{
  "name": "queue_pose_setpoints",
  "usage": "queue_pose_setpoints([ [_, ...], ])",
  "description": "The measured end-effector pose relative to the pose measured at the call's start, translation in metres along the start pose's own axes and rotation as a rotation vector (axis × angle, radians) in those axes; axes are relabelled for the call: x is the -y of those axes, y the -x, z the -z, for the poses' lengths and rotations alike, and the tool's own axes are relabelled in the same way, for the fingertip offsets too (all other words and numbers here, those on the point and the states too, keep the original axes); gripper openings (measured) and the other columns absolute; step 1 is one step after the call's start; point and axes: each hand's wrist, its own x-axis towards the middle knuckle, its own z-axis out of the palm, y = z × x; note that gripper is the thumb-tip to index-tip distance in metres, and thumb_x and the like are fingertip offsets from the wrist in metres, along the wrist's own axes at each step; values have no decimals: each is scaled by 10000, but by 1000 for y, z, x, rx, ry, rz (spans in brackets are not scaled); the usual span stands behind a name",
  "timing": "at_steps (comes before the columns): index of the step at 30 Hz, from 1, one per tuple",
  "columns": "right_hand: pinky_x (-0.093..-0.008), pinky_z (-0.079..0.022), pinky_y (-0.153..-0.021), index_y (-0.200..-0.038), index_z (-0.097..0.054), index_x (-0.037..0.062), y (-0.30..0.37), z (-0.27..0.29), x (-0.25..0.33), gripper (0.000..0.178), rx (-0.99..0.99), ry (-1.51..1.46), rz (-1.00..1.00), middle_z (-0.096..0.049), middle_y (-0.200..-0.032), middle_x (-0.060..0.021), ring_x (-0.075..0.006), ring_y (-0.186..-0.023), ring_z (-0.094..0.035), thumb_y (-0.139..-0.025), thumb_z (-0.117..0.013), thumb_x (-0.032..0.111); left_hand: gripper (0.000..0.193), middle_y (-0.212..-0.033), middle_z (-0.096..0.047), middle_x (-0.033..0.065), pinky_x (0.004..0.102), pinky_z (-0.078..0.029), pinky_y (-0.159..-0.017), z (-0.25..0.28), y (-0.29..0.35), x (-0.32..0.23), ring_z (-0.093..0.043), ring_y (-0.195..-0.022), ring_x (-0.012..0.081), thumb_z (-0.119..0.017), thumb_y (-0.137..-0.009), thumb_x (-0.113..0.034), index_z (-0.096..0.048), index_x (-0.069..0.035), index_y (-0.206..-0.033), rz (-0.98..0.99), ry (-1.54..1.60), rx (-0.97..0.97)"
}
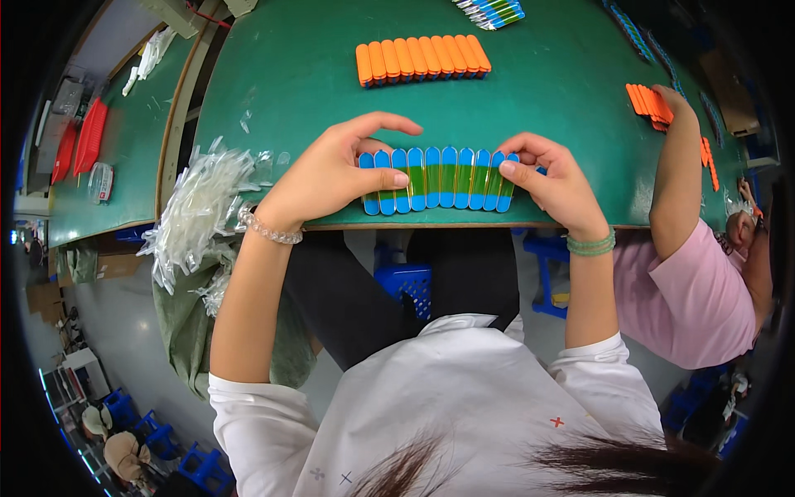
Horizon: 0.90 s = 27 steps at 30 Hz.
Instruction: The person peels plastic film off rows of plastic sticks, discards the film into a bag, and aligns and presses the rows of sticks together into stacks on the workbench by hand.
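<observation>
A row of several slim blue-and-green pieces with rounded ends [450,178] stands side by side at the near edge of the green table. My left hand [344,166] holds the row's left end, its thumb across the front and its index finger stretched out above. At the other end my right hand [551,178] pinches the last pieces between thumb and fingers. Some fingertips of both hands are hidden behind the row. Farther back lies a similar row with orange tops [424,60], touched by neither hand.
A heap of clear plastic sleeves [203,195] spills over the table's edge at left. More blue-and-green pieces [490,12] lie at the far edge. To the right, a person in a pink top [691,298] handles orange pieces [648,103]. Red trays [89,137] rest on the left table.
</observation>
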Motion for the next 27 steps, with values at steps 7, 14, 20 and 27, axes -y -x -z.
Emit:
queue_pose_setpoints([
  [7, -223, -461, -724, -1205, -649, 29, -2, 0, -5, 271, 4, -7, 81, -635, -823, 10, -50, -761, -537, -945, -645, 102, 377, -1059, -696, 91, 235, -513, -795, -7, 8, 16, -624, -948, 88, -621, -927, -9, -571, -54, -1298, 10, 212, -256],
  [14, -266, -492, -713, -1339, -600, 65, 4, -6, -1, 494, 22, 567, 216, -638, -1055, -41, -140, -786, -599, -876, -723, 183, 360, -1249, -653, 103, 343, -477, -961, -10, 17, 18, -596, -1127, 218, -652, -915, -95, -607, -38, -1267, -189, -319, -140],
  [20, -348, -560, -706, -1279, -628, 82, 14, -17, -6, 514, -51, 994, 527, -607, -1299, -90, -248, -912, -693, -833, -760, 300, 462, -1325, -627, 104, 473, -394, -1091, -18, 36, 22, -572, -1247, 294, -747, -834, -214, -624, -48, -1246, -502, -1071, -231],
  [27, -292, -513, -532, -1133, -685, 66, 23, -19, -23, 343, -163, 1240, 972, -721, -1129, -90, -153, -607, -646, -846, -736, 246, 335, -1206, -680, 132, 449, -507, -1020, -38, 44, 36, -656, -1128, 278, -673, -836, -69, -647, 13, -1159, -764, -1377, -353],
])
